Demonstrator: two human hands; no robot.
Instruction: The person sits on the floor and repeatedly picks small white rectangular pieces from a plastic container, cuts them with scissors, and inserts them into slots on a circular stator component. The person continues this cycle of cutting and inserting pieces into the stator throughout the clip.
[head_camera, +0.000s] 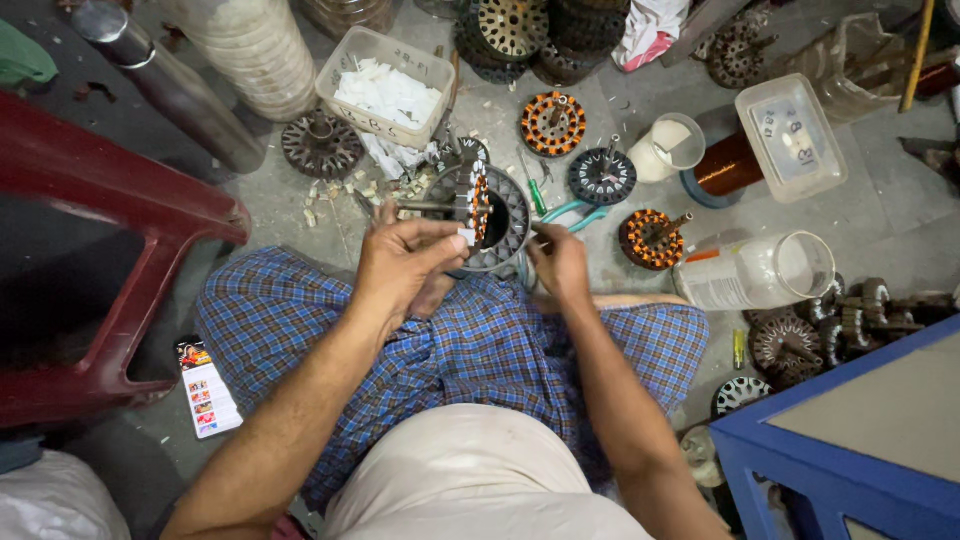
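Observation:
A round metal stator (488, 214) with orange copper windings stands tilted on edge above my lap. My left hand (398, 262) grips its near left rim, and a small white slip sits pinched at the fingertips. My right hand (558, 262) is closed at the stator's right rim around a thin tool that I can barely make out. I sit cross-legged on the floor in a blue checked cloth (470, 350).
More wound stators (553, 124) (651, 238) lie on the concrete floor. A clear tub of white slips (386, 88), a copper wire spool (728, 165), clear jars (757, 272), green-handled pliers (565, 212), a red plastic chair (110, 230), a blue table (850, 440) and a phone (207, 388) surround me.

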